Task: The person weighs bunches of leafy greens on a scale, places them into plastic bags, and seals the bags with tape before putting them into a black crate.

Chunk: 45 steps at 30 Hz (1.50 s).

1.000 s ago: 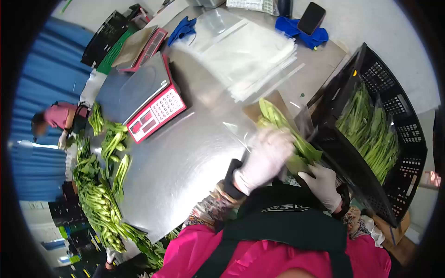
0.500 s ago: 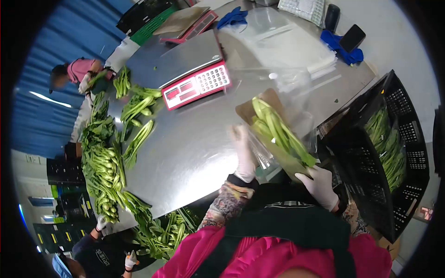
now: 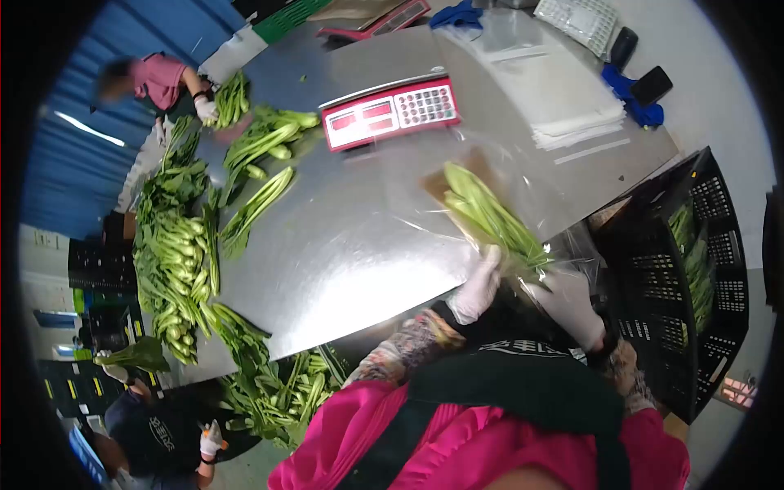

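Scale (image 3: 392,114): red-framed, on the tabletop (image 3: 327,269); all places reckon from it.

Bundle of greens (image 3: 490,214), one: nearer the wearer than the scale and to its right, pale stalk ends pointing away, leafy end toward the wearer. Brown sheet (image 3: 435,189) beneath; clear bag (image 3: 531,184) around or over it, I cannot tell which.

Handling, in my judgement: I would keep sheet and stalks moving as one, support the leafy end without squeezing, and ease the thin plastic along evenly. Snagged film could crease leaves or push the sheet askew.

Right hand (image 3: 567,306): fingers pinching the leafy end through or with the plastic; the stalks extend beyond the fingertips.

Left hand (image 3: 478,290): fingers at the near edge of the plastic, just beside the bundle's left flank; whether they pinch film I cannot tell.

Surroundings: loose greens (image 3: 175,253), heaped left of the scale; flat plastic bags (image 3: 563,98), stacked to its right; black crate (image 3: 723,245), farther right, holding greens.
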{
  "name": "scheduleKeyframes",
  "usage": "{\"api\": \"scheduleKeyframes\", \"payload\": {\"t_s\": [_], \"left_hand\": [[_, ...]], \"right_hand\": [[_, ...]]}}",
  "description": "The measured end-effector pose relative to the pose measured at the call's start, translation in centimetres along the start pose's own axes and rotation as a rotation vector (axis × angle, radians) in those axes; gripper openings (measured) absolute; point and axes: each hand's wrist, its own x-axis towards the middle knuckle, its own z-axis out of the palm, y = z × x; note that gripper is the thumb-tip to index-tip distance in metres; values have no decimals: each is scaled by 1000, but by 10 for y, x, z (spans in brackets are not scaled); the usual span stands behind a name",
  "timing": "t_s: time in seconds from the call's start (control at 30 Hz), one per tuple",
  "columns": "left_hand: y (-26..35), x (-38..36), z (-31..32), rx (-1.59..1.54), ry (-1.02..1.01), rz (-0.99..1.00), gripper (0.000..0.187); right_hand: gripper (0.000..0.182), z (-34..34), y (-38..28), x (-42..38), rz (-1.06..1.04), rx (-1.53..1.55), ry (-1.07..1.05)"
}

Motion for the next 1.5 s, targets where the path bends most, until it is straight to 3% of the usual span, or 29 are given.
{"api": "scheduleKeyframes", "payload": {"t_s": [0.03,0.13,0.17,0.23,0.3,0.33,0.37,0.43,0.47,0.5,0.57,0.6,0.63,0.7,0.77,0.8,0.83,0.87,0.9,1.0,1.03,1.1,1.13,1.2,1.3,1.33,1.4,1.47,1.5], "left_hand": [[-18,-1,20,-602,16,-116,54],[-48,-10,6,-924,-383,51,65],[-19,-8,11,-921,-381,60,65],[67,-13,33,-868,-21,102,76],[94,-8,22,-1511,-231,116,83],[124,-5,26,-1720,-527,24,83],[109,-5,0,-1234,-48,32,83],[160,-8,20,-1344,-155,111,83],[185,-15,27,-1158,51,38,86],[199,-23,31,-1152,50,60,86],[220,-38,39,-1264,-191,9,88],[236,-48,41,-1416,-345,-140,89],[228,-55,24,-1415,-357,-147,89],[192,-65,-25,-672,-385,-3,75],[189,-95,-41,176,340,66,55],[180,-91,-48,322,487,281,53],[171,-86,-57,466,636,503,53],[170,-75,-70,660,601,674,86],[177,-68,-66,661,598,676,86],[188,-36,-57,472,414,686,125],[189,-25,-59,470,409,690,125],[194,-5,-65,397,326,672,117],[204,1,-72,349,330,477,110],[218,26,-94,138,314,421,75],[251,57,-133,80,290,389,52],[267,59,-140,79,232,411,53],[300,41,-127,146,181,458,55],[313,13,-117,384,167,463,51],[307,1,-114,397,95,485,52]], "right_hand": [[27,1,-7,22,-135,-145,-128],[40,-26,-44,78,-275,-110,-80],[45,-39,-56,85,-406,-206,-4],[68,-96,-85,88,-323,-116,-125],[76,-139,-109,83,-262,-158,-64],[81,-143,-111,83,-277,-221,-46],[79,-146,-108,89,-428,-168,0],[74,-141,-118,111,-564,74,69],[70,-146,-130,121,-626,140,122],[71,-162,-141,123,-663,-31,182],[68,-174,-162,125,-383,205,247],[63,-166,-153,139,-450,236,397],[58,-169,-150,150,-475,48,370],[58,-154,-146,175,-602,-70,232],[56,-156,-154,178,-486,-4,147],[57,-152,-157,180,-511,130,183],[57,-153,-162,183,-507,125,190],[54,-154,-167,186,-581,51,181],[51,-155,-170,191,-656,-20,169],[31,-199,-179,216,-911,27,172],[31,-223,-193,209,-910,21,174],[50,-264,-220,193,-855,651,372],[50,-273,-219,193,-845,647,374],[39,-295,-196,200,-802,697,513],[24,-318,-162,223,-746,762,721],[22,-300,-152,237,-753,474,983],[36,-273,-77,223,-420,-706,875],[32,-189,-83,249,-205,383,965],[36,-152,-78,260,-266,641,953]]}}
